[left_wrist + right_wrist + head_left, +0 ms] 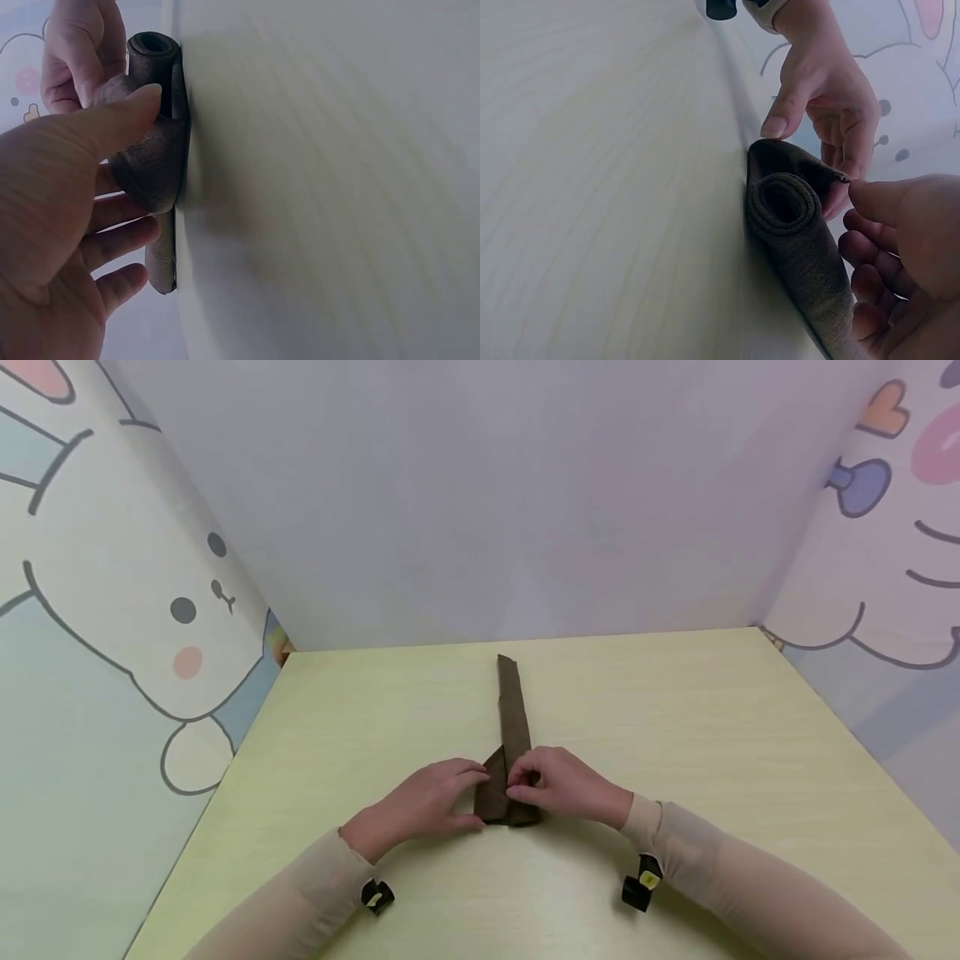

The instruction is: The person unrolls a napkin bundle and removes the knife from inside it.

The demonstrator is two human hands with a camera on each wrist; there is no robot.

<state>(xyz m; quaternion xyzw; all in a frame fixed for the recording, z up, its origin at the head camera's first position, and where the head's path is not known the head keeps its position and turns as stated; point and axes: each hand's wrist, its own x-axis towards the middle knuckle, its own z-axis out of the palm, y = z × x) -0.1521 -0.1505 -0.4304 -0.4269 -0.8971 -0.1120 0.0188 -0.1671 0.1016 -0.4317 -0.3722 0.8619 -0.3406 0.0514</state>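
Observation:
A dark brown cloth (514, 714), folded into a long narrow strip, lies on the table and points away from me. Its near end is a thick roll (810, 251), whose spiral opening shows in both wrist views. Beside the roll a loose flap (154, 169) stands out to the left. My left hand (427, 797) holds this flap from the left, thumb over it and fingertips behind. From the right, my right hand (577, 785) pinches the flap's edge between thumb and index finger, its other fingers curled in.
The pale wood-grain table (360, 702) ends at a plain whitish back wall (495, 510). Cartoon-printed panels (135, 635) flank it on both sides. Small black devices (641, 885) with yellow marks hang at both wrists.

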